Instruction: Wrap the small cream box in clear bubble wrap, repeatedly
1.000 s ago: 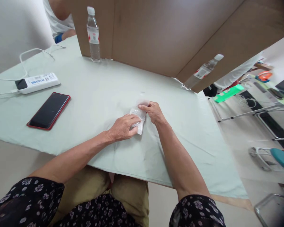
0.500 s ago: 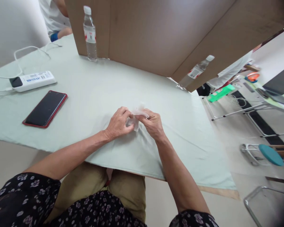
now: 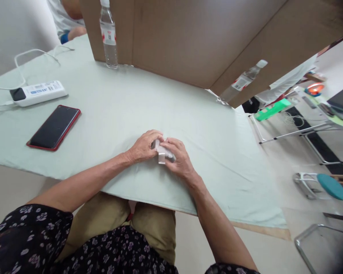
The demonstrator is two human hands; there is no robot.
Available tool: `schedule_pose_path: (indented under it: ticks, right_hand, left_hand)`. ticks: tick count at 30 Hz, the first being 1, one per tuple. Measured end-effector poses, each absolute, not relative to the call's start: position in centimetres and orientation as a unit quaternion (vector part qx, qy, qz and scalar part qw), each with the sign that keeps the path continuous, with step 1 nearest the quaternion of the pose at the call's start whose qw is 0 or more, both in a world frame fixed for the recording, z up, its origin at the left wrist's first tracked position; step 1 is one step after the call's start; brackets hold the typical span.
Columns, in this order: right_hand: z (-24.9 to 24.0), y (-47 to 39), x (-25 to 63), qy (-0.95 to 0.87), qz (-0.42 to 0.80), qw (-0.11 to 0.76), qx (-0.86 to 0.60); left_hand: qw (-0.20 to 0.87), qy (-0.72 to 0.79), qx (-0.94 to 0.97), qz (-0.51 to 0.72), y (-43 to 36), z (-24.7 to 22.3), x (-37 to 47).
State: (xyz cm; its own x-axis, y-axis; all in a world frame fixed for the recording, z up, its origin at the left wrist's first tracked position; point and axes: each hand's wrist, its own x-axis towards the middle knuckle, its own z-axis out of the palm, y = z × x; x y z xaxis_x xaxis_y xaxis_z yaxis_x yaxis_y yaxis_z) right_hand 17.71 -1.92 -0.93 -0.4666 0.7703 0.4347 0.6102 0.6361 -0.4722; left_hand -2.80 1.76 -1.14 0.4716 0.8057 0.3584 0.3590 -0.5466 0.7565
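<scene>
Your left hand (image 3: 145, 146) and right hand (image 3: 178, 158) pinch plastic bundle (image 3: 166, 152) between them. Film no longer juts beyond grip; flap (image 3: 161, 158) hangs nearside, seemingly loose.

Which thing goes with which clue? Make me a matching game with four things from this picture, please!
Things:
1. phone
2. pale wrapping
3. stool seat
4. cardboard

Clues:
A. teal and round
B. brown and standing up
C. dark with a red edge
D. held between the left hand and right hand

Pairs: 1-C, 2-D, 3-A, 4-B
</scene>
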Motion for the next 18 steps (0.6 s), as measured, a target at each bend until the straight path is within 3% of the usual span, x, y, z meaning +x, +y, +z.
schedule_pose_path:
  ticks: [4, 8, 12, 15, 18]
  right_hand:
    - [-1.6, -1.7, 17.0, -0.857, 0.056, 0.296, -0.419]
    - [-1.2, -0.9, 16.4, -0.841, 0.089, 0.322, -0.425]
    - [-0.1, -0.5, 16.4, -0.774, 0.246, 0.37, -0.451]
    - [0.5, -0.5, 16.8, -0.679, 0.438, 0.363, -0.463]
    - [0.7, -0.6, 17.1, -0.6, 0.537, 0.358, -0.473]
  left_hand:
    - [0.314, 0.372, 0.788, 0.376, 1.8, -1.3, -2.7]
    - [0.308, 0.379, 0.784, 0.383, 1.8, -1.1, -2.7]
    - [0.323, 0.408, 0.766, 0.378, 1.7, -0.3, -2.8]
    - [0.367, 0.418, 0.764, 0.329, 1.4, 0.4, -2.9]
    - [0.428, 0.401, 0.768, 0.256, 1.1, 1.1, -3.2]
